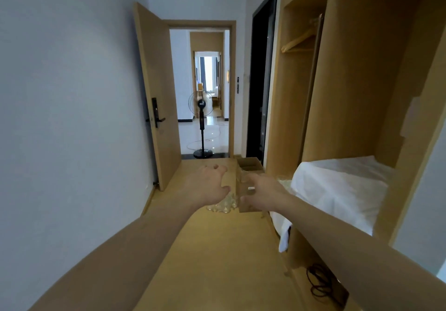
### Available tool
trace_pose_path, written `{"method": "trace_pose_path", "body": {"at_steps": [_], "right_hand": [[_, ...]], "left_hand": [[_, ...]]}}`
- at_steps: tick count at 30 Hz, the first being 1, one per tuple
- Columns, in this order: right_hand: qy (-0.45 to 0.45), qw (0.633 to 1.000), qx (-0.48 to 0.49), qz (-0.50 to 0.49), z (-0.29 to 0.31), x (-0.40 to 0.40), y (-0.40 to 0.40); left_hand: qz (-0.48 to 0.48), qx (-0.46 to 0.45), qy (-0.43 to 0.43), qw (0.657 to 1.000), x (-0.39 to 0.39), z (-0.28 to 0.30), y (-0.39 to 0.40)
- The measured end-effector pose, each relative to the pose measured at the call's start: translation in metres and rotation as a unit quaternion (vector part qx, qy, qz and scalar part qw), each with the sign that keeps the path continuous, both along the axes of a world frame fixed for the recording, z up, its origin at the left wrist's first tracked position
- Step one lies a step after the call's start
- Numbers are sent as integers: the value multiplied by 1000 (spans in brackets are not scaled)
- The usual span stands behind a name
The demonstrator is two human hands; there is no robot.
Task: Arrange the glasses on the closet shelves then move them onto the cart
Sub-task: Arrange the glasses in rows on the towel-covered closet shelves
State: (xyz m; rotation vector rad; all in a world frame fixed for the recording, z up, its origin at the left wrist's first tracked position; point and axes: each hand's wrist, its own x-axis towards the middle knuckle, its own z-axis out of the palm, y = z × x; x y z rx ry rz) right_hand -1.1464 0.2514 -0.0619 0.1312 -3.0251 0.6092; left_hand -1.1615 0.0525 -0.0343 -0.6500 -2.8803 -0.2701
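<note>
My right hand (pixel 263 193) grips a clear, straight-sided glass (pixel 242 185) held out in front of me; a small white label shows on it by my fingers. My left hand (pixel 210 185) is stretched forward just left of that glass, fingers spread and holding nothing. A knobbly clear glass (pixel 223 205) shows just under my left hand; whether they touch I cannot tell. To the right, the wooden closet (pixel 357 93) stands open. A white cloth (pixel 337 187) covers its lower shelf. No cart is in view.
An open cardboard box (pixel 249 164) sits on the wooden floor beyond my hands. Empty wooden hangers (pixel 299 42) hang in the closet. A black cable (pixel 318 284) lies at the closet's foot. An open door (pixel 156 98) on the left leads to a standing fan (pixel 201 107).
</note>
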Motion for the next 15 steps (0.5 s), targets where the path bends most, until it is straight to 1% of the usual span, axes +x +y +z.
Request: {"method": "trace_pose_path", "body": {"at_steps": [4, 9, 15], "right_hand": [[-3, 1000, -3, -17, 15, -47, -11], [13, 999, -9, -30, 22, -86, -24], [-7, 998, 4, -61, 5, -138, -17]], "left_hand": [[-17, -11, 9, 1000, -70, 7, -9], [-57, -16, 4, 998, -125, 3, -9], [-78, -10, -13, 997, -182, -12, 0]]}}
